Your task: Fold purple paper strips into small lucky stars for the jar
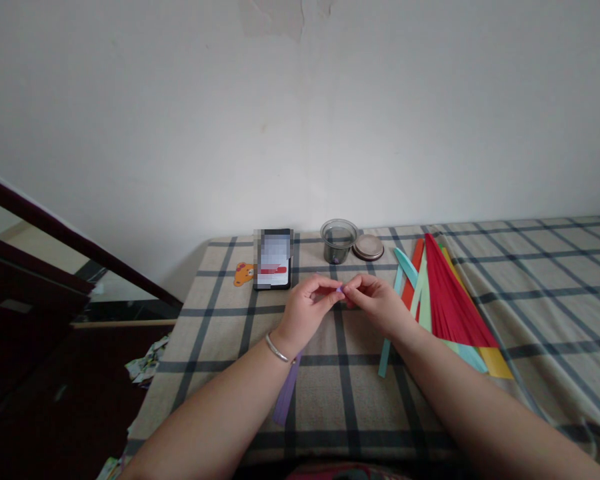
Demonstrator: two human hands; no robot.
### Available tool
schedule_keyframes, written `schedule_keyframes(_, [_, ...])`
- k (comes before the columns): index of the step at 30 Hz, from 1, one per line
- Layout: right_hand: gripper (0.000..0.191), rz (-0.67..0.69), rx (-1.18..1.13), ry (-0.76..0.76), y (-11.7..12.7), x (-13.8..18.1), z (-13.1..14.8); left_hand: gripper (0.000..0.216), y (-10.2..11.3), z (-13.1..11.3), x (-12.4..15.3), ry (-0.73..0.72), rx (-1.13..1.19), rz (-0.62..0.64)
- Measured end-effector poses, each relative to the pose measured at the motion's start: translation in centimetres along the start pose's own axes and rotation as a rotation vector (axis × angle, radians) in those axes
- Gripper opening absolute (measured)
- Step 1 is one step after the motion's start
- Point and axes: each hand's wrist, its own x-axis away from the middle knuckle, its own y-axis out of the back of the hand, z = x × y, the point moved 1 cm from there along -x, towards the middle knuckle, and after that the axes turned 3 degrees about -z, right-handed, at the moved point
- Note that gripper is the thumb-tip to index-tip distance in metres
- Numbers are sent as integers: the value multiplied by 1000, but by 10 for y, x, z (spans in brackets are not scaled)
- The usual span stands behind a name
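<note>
Fingertips meet over the middle of the table, where my left hand [311,301] and my right hand [373,298] both pinch a small purple piece of folded paper [339,289]. Most of that piece is hidden by the fingers, so its shape is unclear. Under my left wrist lie purple paper strips [287,393], partly covered by the forearm. To the right of my right hand spreads a fan of red paper strips [450,293], with light blue strips [384,357], orange strips [413,273] and yellow strips [500,363] around it.
A clear plastic cup [339,243] stands near the wall, with a round lid [369,247] beside it. Left of it are a phone [275,260] with a partly blurred screen and an orange bear cutout [242,274]. A checked cloth [220,333] covers the table, whose left edge drops away.
</note>
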Motion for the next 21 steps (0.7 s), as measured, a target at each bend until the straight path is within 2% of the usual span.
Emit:
schedule_keyframes(3, [30, -31, 78, 55, 1, 1, -2, 11, 1, -2, 0, -58, -94, -3])
schedule_keyframes(13, [35, -35, 81, 25, 1, 0, -3, 16, 1, -3, 1, 44, -101, 94])
schedule_keyframes(21, [30, -79, 59, 86, -1, 1, 1, 19, -1, -4, 0, 128, 39, 9])
